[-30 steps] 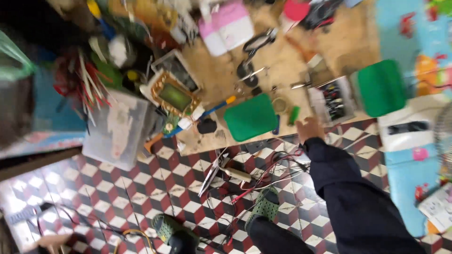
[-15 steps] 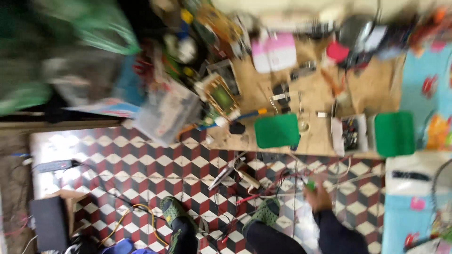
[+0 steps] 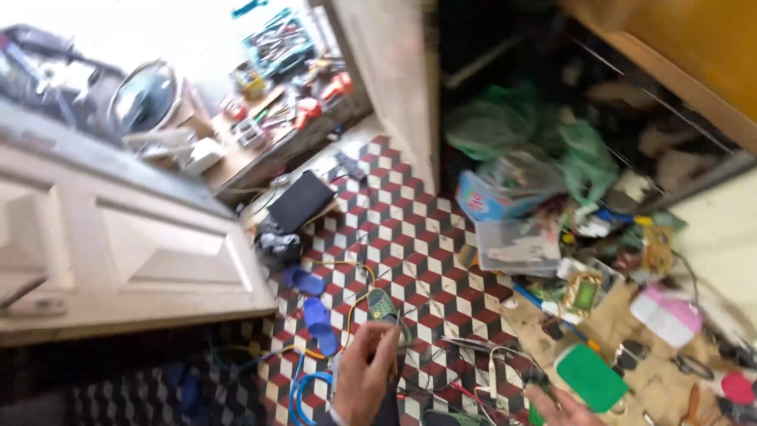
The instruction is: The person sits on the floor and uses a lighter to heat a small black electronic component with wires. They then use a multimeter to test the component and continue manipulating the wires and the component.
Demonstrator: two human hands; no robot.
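My left hand (image 3: pixel 367 371) is raised at the bottom middle, fingers curled; motion blur hides whether it holds anything. It hovers over the red, white and black checkered floor (image 3: pixel 410 229), just below a green sandal (image 3: pixel 382 305) and a yellow cable (image 3: pixel 351 315). Only the spread fingers of my right hand (image 3: pixel 564 406) show at the bottom edge, empty, beside a flat green lid (image 3: pixel 590 377). The lid lies on a brown cardboard sheet (image 3: pixel 631 339) with a pink box (image 3: pixel 666 312) and a small yellow-framed device with a green screen (image 3: pixel 585 294).
A white cabinet door (image 3: pixel 158 252) stands at the left. Two blue slippers (image 3: pixel 319 323) and a coiled blue cable (image 3: pixel 303 386) lie near it. A clear plastic box (image 3: pixel 516 244), green plastic bags (image 3: pixel 512 130) and clutter fill the right. A black flat case (image 3: pixel 300 201) lies farther back.
The view has swung sharply from looking straight down at the cardboard sheet to looking across the floor. My right hand left the sheet and dropped low; my left hand came into view.
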